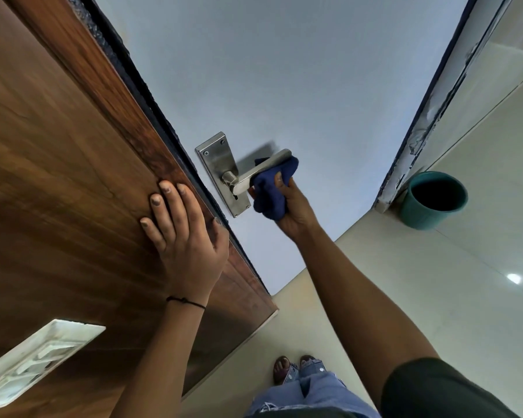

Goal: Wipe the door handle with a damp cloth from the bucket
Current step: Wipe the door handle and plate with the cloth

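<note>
Cloth [269,193] over half-hidden handle [255,173]

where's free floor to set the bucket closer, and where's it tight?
Open tile floor runs between the right arm and the teal bucket, which stands by the door frame. A narrower strip lies between the feet and the door's bottom edge. Tight: around the door handle, where the right hand presses the blue cloth.

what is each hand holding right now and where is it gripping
The right hand holds the bunched blue cloth around its middle, against the door handle. The left hand holds nothing; it rests flat on the door.
</note>
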`<state>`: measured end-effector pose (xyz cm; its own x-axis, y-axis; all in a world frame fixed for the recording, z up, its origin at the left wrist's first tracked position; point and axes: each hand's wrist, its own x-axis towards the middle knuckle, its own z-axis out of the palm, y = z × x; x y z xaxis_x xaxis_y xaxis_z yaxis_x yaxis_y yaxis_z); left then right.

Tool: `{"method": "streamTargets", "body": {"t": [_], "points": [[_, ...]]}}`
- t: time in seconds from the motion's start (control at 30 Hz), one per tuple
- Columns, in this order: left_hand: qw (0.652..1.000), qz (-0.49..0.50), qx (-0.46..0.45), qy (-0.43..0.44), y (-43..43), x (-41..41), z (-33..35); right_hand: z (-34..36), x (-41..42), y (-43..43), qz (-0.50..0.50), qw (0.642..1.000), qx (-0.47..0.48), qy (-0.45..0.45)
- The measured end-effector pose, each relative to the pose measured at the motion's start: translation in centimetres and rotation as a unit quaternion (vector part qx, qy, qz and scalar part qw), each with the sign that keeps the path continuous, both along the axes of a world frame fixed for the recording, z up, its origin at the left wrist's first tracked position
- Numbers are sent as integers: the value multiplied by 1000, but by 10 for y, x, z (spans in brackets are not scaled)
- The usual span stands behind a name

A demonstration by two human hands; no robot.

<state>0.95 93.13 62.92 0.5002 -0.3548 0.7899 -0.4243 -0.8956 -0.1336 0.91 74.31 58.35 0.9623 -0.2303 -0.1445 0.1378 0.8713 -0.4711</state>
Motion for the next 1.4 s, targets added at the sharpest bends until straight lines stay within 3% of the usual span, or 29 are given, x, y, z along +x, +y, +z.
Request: {"method": "streamTargets", "body": {"t": [0.07, 0.8, 1.07, 1.4], "points": [[1000, 5, 5, -3, 0, 0, 0, -2, 2, 13, 10, 999, 36, 3], [1000, 5, -5, -7, -2, -1, -1, 1, -3, 56, 37, 997, 53, 39], [1000, 3, -3, -13, -1, 0, -3, 6, -5, 60, 110, 992, 51, 33], [1000, 13, -3, -14, -1, 0, -3, 51, -21, 38, 155, 973, -24, 171]]}}
